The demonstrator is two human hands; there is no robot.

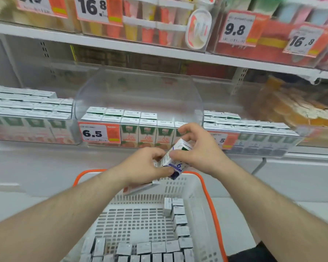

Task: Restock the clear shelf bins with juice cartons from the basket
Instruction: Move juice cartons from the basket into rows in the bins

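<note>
Upper shelf (159,52): white, spans the top of the frame; carries clear boxes of blurred pink, orange and yellow packs behind price cards reading 16.8 and 9.8.

Basket (209,201): white slotted plastic with orange rim, lower centre. Juice cartons (159,249) stand in rows along its near edge and in a single file up its right wall; the middle of the floor is bare.

Centre bin (138,91): clear, curved top edge, middle of the frame on the lower shelf. Green-and-white cartons fill its front rows; the rear rows toward the right are unfilled. A price card (99,133) reading 6.5 hangs on its front left.

Left bin (30,127): clear, mid-left, packed with green-topped cartons.

Right bin (254,137): clear, mid-right, packed with cartons; its price card is partly hidden by the right hand.

Left hand (146,165): centre of frame above the basket's far rim, fingers closed around a tilted orange-printed carton (138,188) beneath the palm, thumb on the lower end of the blue-printed carton.

Right hand (199,148): just right of the left hand, thumb and fingers pinching the blue-printed carton (175,159), which is white, tilted, and held between both hands in front of the centre bin.
</note>
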